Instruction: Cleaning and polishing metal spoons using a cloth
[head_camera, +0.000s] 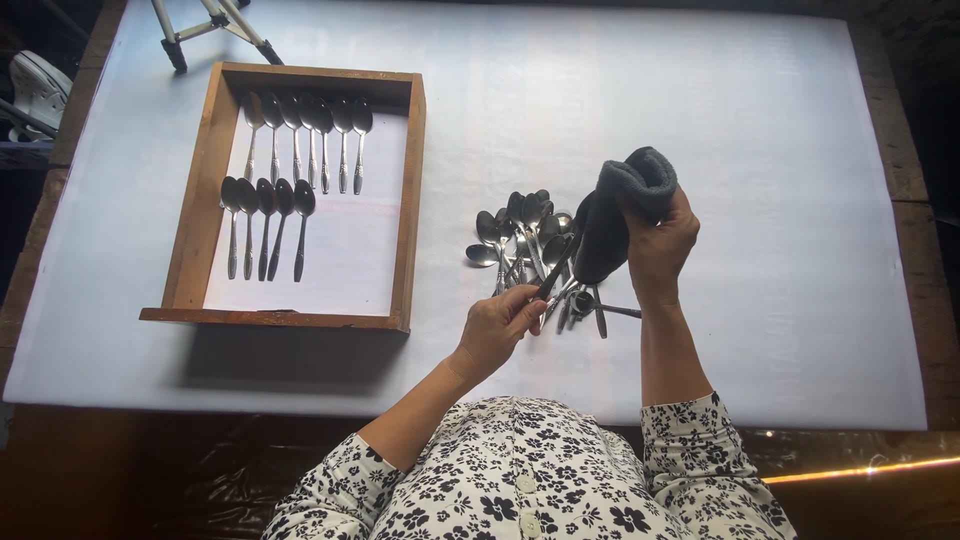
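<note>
Wooden tray (412, 190) left of loose spoon pile (515, 235)

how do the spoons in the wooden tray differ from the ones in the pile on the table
The spoons in the wooden tray lie in two neat rows, side by side, bowls toward the far side; the spoons in the pile overlap and point different ways. The tray spoons rest inside the wooden tray; the pile sits on the white table near the right hand, which holds a grey cloth. Both are plain metal spoons of a similar shape.
</note>
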